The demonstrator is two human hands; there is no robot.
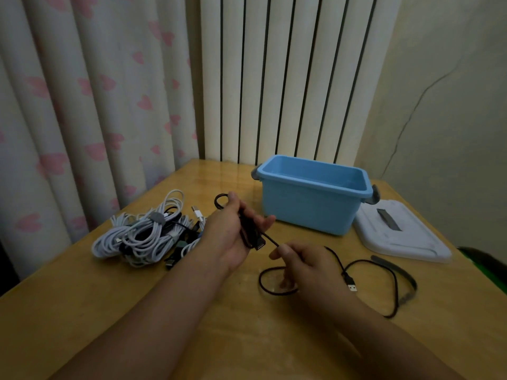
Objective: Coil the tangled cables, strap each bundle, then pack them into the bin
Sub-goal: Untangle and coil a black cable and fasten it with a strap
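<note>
- The left hand (236, 237) is raised over the middle of the desk (82, 303), palm turned up, with a few folded turns of a black cable (367, 266) lying across it; the thumb lies on the turns, while the fingers reach out nearly straight toward the bin
- A small loop of that cable sticks out past the thumb on the far side, and a black plug (260, 244) hangs at the heel of the palm
- The right hand (307, 270) is just beside the left, nearer the desk's front edge, pinching the same cable between thumb and forefinger a little way past the plug; its other fingers are curled down toward the wood
- The loose rest of the cable lies on the desk in one loop under the right hand and a bigger loop to its right, ending in a silver-tipped connector (352, 286)
- A dark strap (399, 272) lies curved on the desk just beyond the bigger loop, toward the right edge
- A heap of white and black cables (142, 234), some already strapped with grey ties, sits near the left edge
- The blue bin (310, 207) stands open toward the far right corner, nothing visible inside
- A white lid (403, 237) lies flat just right of the bin, by the right edge
- Behind the desk hang a curtain (82, 91) with pink hearts and a cream radiator (279, 78)
</note>
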